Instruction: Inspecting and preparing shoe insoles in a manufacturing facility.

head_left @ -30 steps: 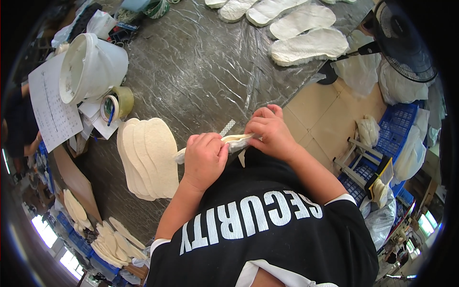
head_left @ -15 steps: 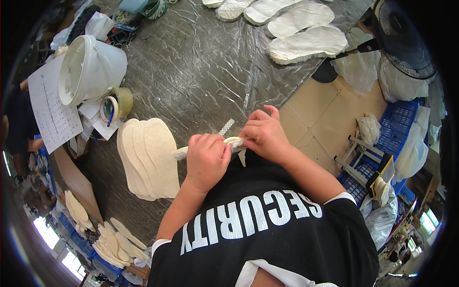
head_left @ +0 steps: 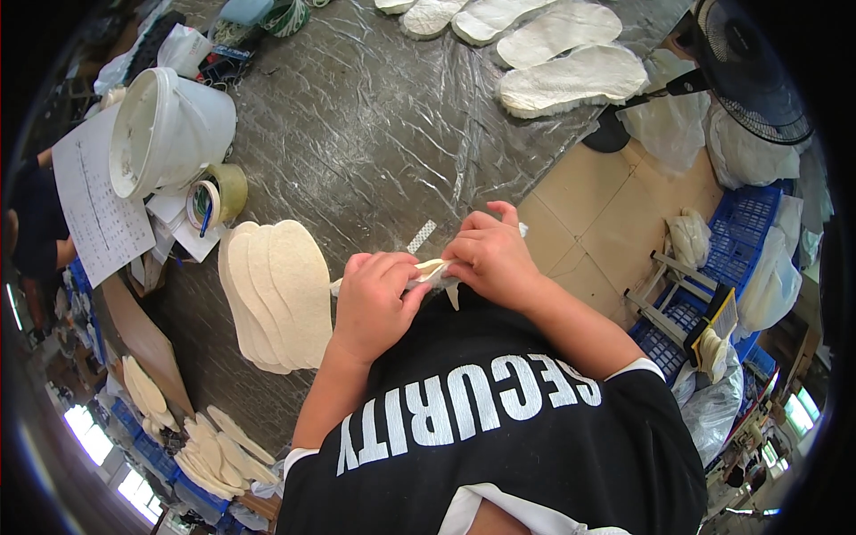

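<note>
Between my two hands, close to my body at the table's near edge, I hold a cream insole (head_left: 429, 268) with a fluffy pale underside, seen edge-on. My left hand (head_left: 378, 299) grips its left part, thumb on the near side and fingers over the far side. My right hand (head_left: 489, 254) pinches it further right, with one finger lifted. Both hands hide much of it. Left of my left hand, several flat cream insoles (head_left: 290, 290) lie fanned in an overlapping stack. A small dotted strip (head_left: 421, 236) lies on the table just beyond my hands.
Several fluffy-edged insoles (head_left: 571, 80) lie along the far table edge. A white bucket (head_left: 192, 129), tape rolls (head_left: 227, 192) and a written sheet (head_left: 98, 192) stand at left. A black fan (head_left: 753, 71) and blue crates (head_left: 736, 232) are to the right; another person (head_left: 40, 218) is far left.
My left hand has shifted slightly left and turned along the insole. A pale end of it now shows beyond my right hand. The stack and other things stay put.
</note>
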Available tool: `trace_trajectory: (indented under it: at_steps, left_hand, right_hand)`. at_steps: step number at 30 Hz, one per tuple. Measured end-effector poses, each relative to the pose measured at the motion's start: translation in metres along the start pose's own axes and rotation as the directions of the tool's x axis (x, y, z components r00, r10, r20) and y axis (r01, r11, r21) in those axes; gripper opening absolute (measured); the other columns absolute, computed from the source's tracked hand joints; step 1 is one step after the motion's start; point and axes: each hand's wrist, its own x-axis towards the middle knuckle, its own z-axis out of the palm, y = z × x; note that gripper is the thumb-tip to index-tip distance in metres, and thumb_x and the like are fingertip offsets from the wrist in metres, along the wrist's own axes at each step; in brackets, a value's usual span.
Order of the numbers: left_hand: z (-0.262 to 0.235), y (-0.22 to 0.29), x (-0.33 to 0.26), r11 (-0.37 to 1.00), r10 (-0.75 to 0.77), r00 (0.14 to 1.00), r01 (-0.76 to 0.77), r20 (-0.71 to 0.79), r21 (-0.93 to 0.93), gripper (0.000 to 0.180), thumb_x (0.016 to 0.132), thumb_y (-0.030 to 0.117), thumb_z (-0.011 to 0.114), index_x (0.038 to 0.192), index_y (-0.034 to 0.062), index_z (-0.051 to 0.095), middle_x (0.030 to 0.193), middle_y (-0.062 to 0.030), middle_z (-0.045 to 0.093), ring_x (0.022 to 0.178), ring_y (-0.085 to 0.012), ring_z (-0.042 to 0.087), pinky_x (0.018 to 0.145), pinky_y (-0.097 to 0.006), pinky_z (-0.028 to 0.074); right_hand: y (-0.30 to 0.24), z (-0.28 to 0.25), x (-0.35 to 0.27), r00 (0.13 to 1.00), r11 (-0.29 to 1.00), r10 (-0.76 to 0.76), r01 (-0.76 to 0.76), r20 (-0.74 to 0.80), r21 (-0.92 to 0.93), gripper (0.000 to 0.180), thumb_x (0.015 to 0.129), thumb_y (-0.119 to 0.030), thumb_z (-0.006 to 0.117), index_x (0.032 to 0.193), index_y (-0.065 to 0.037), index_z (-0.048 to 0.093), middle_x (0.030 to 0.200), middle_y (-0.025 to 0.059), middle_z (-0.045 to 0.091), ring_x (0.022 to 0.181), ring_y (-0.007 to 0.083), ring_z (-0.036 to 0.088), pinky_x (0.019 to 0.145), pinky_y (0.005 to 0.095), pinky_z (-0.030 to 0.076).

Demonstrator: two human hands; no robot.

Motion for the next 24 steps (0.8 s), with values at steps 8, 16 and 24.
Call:
trace_trajectory:
  at_steps: [8, 16, 24]
  left_hand:
    - [0.0, -0.003, -0.002, 0.999, -0.017, 1.0, 0.017, -0.02, -0.032, 0.011, 0.073, 0.006, 0.072, 0.079, 0.0049, 0.062, 0.088, -0.0078, 0.068, 0.081, -0.0257, 0.063, 0.077, -0.037, 0.043]
    - [0.005, -0.003, -0.003, 0.999, 0.008, 0.998, -0.011, -0.069, -0.038, 0.011, 0.073, 0.004, 0.071, 0.076, 0.0053, 0.06, 0.084, -0.008, 0.067, 0.077, -0.0263, 0.062, 0.073, -0.037, 0.043]
    - [0.003, -0.002, -0.009, 0.988, -0.068, 0.993, 0.053, -0.101, -0.148, 0.03, 0.065, 0.006, 0.081, 0.088, 0.006, 0.062, 0.085, -0.0067, 0.067, 0.077, -0.0277, 0.06, 0.069, -0.037, 0.045]
  right_hand:
    - [-0.001, -0.004, -0.001, 0.999, 1.0, -0.009, 0.009, 0.031, 0.01, 0.019, 0.067, -0.023, 0.08, 0.079, -0.014, 0.069, 0.075, -0.0039, 0.065, 0.086, 0.0159, 0.058, 0.1, 0.0533, 0.032]
    - [-0.002, -0.006, -0.004, 0.999, 0.998, -0.042, 0.042, -0.003, 0.036, 0.017, 0.067, -0.017, 0.08, 0.078, -0.014, 0.067, 0.074, -0.0034, 0.062, 0.086, 0.0164, 0.058, 0.099, 0.0535, 0.031]
    - [-0.004, -0.008, -0.006, 0.997, 0.997, -0.066, 0.067, -0.039, 0.03, 0.015, 0.068, -0.01, 0.076, 0.077, -0.015, 0.065, 0.077, -0.0041, 0.061, 0.087, 0.0162, 0.058, 0.1, 0.0519, 0.029]
